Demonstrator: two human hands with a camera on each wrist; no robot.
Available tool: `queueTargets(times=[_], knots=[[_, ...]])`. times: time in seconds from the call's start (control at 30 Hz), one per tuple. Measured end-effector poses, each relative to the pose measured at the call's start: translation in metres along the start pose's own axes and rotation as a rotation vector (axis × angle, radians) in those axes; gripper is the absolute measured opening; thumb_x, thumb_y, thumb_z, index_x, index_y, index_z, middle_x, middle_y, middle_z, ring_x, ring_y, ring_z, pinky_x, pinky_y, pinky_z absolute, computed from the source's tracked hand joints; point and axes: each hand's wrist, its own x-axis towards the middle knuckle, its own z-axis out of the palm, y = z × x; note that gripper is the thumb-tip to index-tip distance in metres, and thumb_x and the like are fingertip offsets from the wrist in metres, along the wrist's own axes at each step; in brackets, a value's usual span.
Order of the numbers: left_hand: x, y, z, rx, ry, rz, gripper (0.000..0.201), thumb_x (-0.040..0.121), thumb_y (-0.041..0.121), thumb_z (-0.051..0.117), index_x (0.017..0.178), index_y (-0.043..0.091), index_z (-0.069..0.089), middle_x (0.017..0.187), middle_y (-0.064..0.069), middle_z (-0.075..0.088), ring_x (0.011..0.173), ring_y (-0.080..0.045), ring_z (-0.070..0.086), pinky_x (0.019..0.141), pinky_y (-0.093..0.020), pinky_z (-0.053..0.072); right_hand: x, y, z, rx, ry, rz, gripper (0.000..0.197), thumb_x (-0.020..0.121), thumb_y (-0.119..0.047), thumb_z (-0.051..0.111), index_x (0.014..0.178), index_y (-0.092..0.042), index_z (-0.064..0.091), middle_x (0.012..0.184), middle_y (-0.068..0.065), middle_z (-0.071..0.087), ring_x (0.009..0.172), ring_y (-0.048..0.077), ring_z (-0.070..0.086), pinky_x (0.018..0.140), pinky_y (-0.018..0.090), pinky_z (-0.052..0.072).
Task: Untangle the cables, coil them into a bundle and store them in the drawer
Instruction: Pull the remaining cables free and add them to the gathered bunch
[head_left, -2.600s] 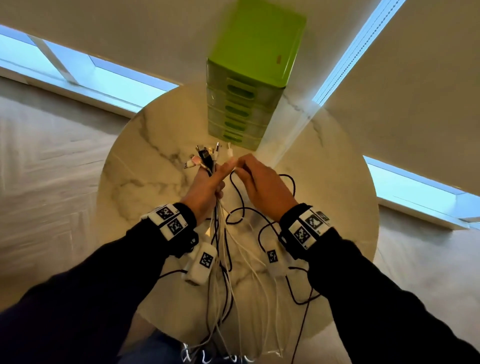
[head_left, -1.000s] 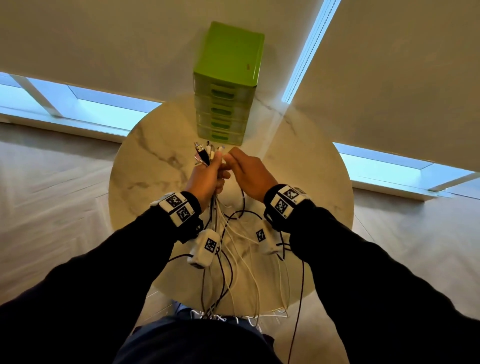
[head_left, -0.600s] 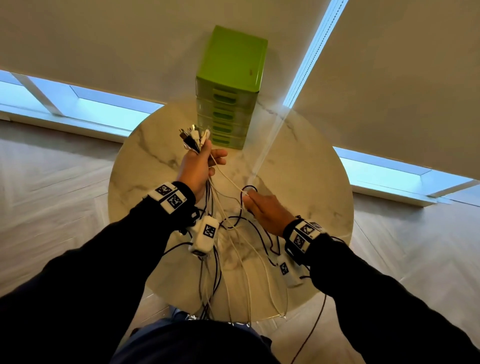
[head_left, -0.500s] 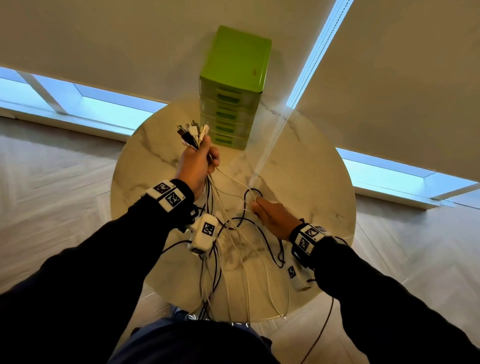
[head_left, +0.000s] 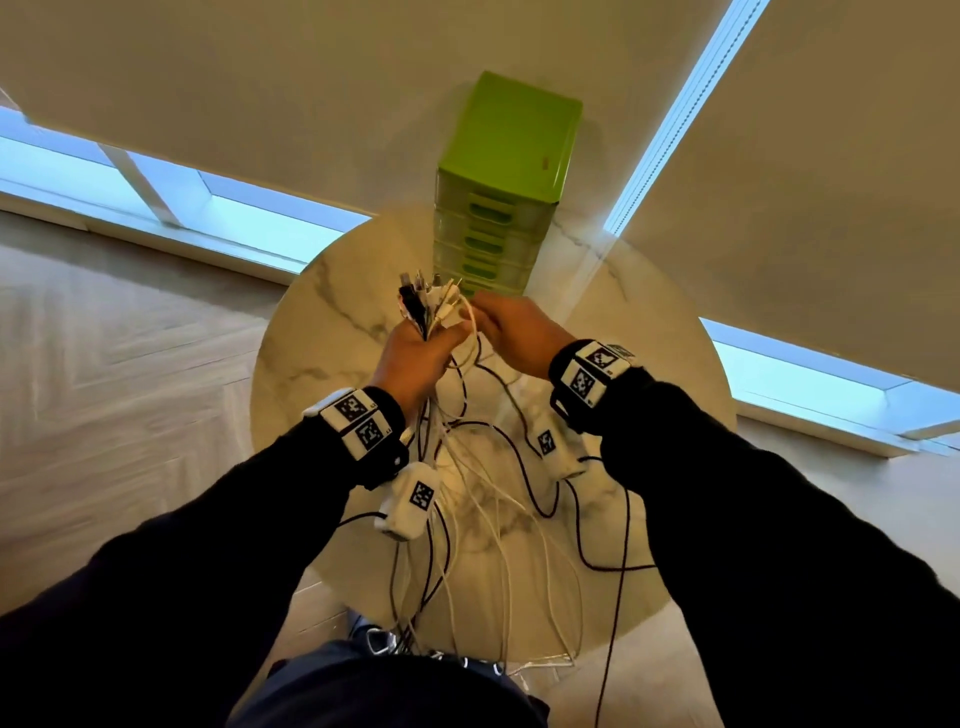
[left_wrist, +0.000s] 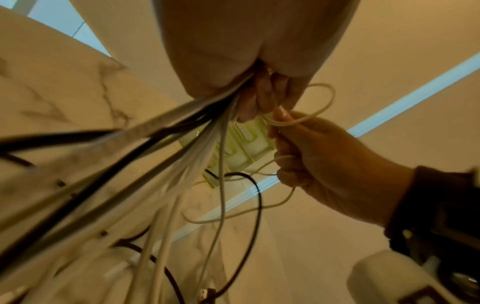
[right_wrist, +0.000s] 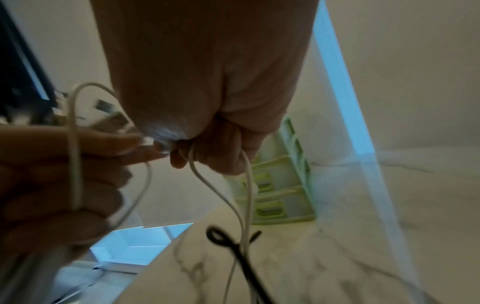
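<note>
Gripping a fistful of cables (head_left: 441, 467) in the left hand (head_left: 415, 358), fingers curled tight round the bunch, plug ends (head_left: 423, 301) sticking up above the fist and the loose lengths hanging down over the worktop (head_left: 311, 332) edge toward the lap. Pinching one white cable (left_wrist: 306, 102) in the right hand (head_left: 519, 332), fingers curled on it, a small loop arching between the two hands right at the plug ends. Standing closed at the far side of the worktop: green drawer unit (head_left: 498, 208), all drawers apparently shut, so storage not yet begun; coiling apparently just starting or one more strand being added to the bunch. Likely risks, judging from this: pulling the white loop through while the black strands (left_wrist: 254, 205) are crossing it below, tightening a knot rather than freeing it; a black kink (right_wrist: 228, 238) lying on the worktop under the right hand looking ready to snag. Hanging ends dangling off the worktop edge, probably catching on the rim or on the lap during winding. Left fist crowded, so a plug possibly slipping out on adding another strand. Wrist-camera leads running among the cables, possibly getting wound in by mistake. Both wrist views blurred, finer crossings not readable.
</note>
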Motion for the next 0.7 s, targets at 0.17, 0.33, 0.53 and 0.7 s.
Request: queueTargets(times=[0.17,0.33,0.53,0.7], knots=[[0.002,0.004,-0.007,-0.041,-0.023,0.025,0.017,0.095,0.032,0.068,0.103,0.017,0.072,0.052,0.011,0.047,0.049,-0.009,0.035,0.047,-0.023,0.031,-0.007,-0.01,0.002,0.064,-0.092,-0.061,0.024,0.105,-0.016,0.043,0.119,-0.008,0.061,0.108,-0.001,0.063,0.088,0.006,0.058,0.082,0.016,0.045],[0.007,0.004,-0.003,-0.059,0.01,0.022,0.023,0.097,0.039,0.061,0.088,0.02,0.071,0.055,0.002,0.044,0.05,-0.012,0.037,0.051,-0.026,0.033,-0.032,0.003,0.012,-0.006,-0.173,-0.013,0.011,0.101,-0.023,0.053,0.101,-0.014,0.06,0.088,-0.007,0.052,0.078,0.004,0.047,0.071,0.02,0.036],[0.012,0.01,-0.02,-0.145,0.108,-0.006,0.028,0.098,0.04,0.06,0.08,0.02,0.066,0.054,0.006,0.04,0.049,-0.01,0.033,0.049,-0.025,0.028,-0.064,0.061,0.008,-0.101,-0.107,0.237,0.02,0.102,-0.024,0.05,0.1,-0.007,0.061,0.099,0.013,0.057,0.091,0.027,0.053,0.085,0.037,0.043],[0.016,0.009,-0.044,-0.148,0.146,0.007,0.029,0.095,0.047,0.063,0.08,0.021,0.066,0.054,0.008,0.041,0.048,-0.008,0.035,0.047,-0.023,0.03,-0.077,0.086,-0.008,-0.176,-0.055,0.318,0.024,0.102,-0.025,0.052,0.104,-0.007,0.068,0.103,0.016,0.064,0.099,0.036,0.06,0.09,0.043,0.046]])
